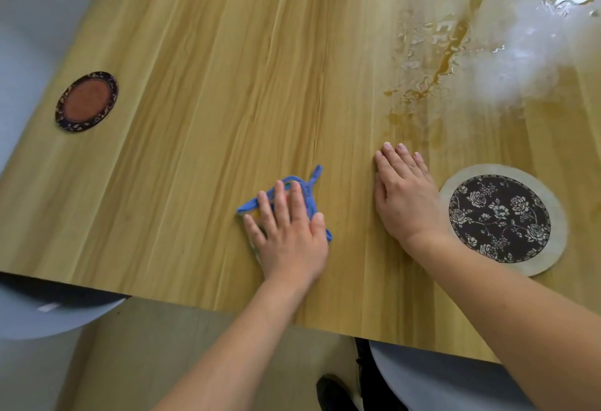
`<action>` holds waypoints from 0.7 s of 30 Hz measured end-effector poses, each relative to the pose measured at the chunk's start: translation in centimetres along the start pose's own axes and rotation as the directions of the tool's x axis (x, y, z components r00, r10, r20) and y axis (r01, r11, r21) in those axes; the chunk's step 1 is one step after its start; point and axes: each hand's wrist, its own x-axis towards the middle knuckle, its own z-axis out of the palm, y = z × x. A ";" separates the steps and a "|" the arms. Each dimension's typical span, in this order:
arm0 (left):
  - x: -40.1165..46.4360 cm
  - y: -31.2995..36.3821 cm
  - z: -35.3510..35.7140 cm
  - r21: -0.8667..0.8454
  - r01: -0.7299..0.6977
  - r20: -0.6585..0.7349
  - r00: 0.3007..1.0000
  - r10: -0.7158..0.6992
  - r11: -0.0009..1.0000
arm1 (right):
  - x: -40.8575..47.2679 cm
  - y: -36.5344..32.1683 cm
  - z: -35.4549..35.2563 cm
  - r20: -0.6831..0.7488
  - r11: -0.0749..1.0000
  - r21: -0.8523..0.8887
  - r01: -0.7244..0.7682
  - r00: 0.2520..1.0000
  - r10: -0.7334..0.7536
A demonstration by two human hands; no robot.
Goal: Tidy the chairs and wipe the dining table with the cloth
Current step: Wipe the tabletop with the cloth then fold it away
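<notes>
Head view: my left hand presses flat, fingers straight and spread, on the blue cloth lying near the table's near edge. My right hand rests flat (holding nothing) just right of it, beside the floral mat.

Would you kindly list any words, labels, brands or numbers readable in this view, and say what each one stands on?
None can be read.
The round mat bears only a flower pattern.
The coaster bears only a leafy border.
The cloth and table show no text.
</notes>
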 end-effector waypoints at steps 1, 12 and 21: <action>-1.1 1.0 0.2 -0.006 -0.036 0.001 0.999 0.036 0.999 | 0.0 -0.1 0.0 -0.001 1.000 0.004 -0.001 1.000 0.001; 4.7 -2.0 -2.1 0.066 -0.407 0.118 0.910 0.397 0.911 | 0.1 -0.2 -0.3 0.021 1.000 0.008 0.007 1.000 -0.007; -1.5 -6.3 -0.1 0.020 -0.075 -0.021 0.997 0.075 0.997 | 0.1 0.0 -0.8 0.073 1.000 0.009 0.005 0.997 -0.006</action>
